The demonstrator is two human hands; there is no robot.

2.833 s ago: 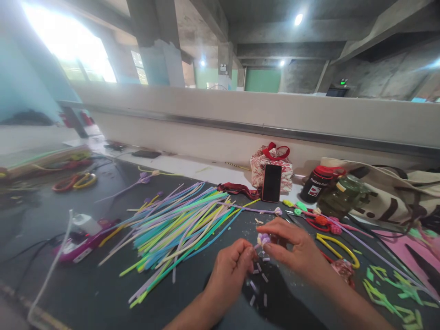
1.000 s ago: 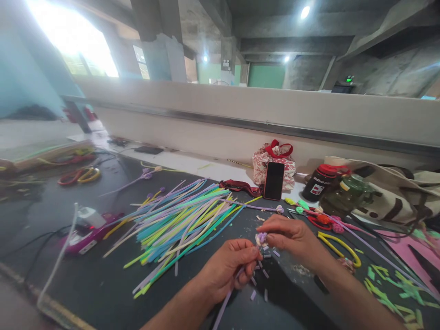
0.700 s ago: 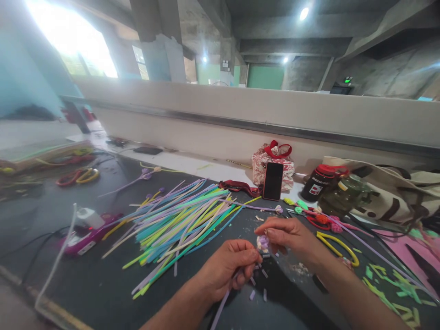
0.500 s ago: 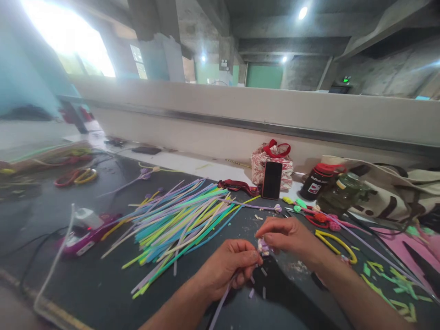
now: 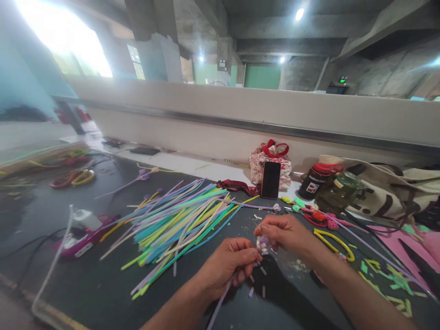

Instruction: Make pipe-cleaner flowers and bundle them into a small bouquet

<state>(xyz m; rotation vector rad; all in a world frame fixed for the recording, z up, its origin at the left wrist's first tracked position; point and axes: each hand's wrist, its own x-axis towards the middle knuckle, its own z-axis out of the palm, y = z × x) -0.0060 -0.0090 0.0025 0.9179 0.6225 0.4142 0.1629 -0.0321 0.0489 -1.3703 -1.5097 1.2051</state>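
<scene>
My left hand (image 5: 233,262) is closed in a pinch on a thin lavender pipe cleaner stem (image 5: 219,306), which runs down toward the bottom edge. At the stem's upper end sits a small lavender and cream flower head (image 5: 263,243). My right hand (image 5: 282,233) reaches over it from the right, thumb and fingers pinched at the flower head and partly covering it. Short cut lavender bits (image 5: 251,292) lie on the dark table just below the hands. Left of them spreads a large pile of coloured pipe cleaners (image 5: 182,224).
Yellow-handled scissors (image 5: 333,245) lie right of my hands, near green and yellow scraps (image 5: 395,279). Behind stand a phone (image 5: 270,180), a patterned bag (image 5: 256,167), a dark bottle (image 5: 313,182) and a green jug (image 5: 338,192). A purple power strip (image 5: 84,238) is at left.
My right fingers have shifted slightly at the flower head, and another small lavender bit shows below it. The left hand keeps its pinch; the whole view has moved a little.
</scene>
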